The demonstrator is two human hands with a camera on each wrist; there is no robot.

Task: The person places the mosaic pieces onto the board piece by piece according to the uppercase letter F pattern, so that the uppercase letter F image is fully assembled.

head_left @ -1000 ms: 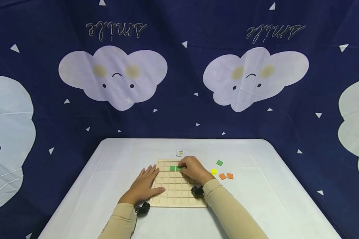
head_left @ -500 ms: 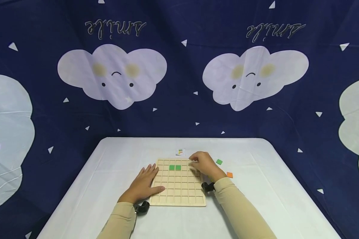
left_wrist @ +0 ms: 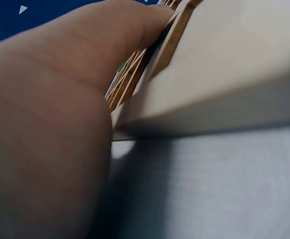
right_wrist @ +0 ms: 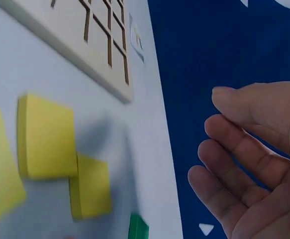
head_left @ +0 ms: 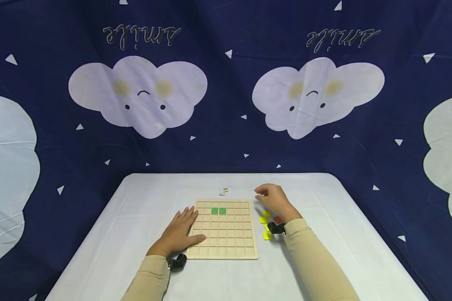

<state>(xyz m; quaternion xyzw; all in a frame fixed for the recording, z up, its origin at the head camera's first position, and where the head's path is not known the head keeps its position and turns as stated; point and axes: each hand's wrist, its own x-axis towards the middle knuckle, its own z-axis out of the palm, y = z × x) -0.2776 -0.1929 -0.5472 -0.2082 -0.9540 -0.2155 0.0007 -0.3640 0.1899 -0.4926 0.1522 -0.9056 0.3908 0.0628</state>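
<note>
- Steadying wooden gridboard (head_left: 226,228) at nine o'clock is best done by flat left hand (head_left: 181,232).
- Loose green tile (right_wrist: 139,229) is best edge-pinched by empty, half-curled right hand (head_left: 274,198).

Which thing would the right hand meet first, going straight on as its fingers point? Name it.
Probably the small printed card, though the right hand seems raised and might pass over.
</note>
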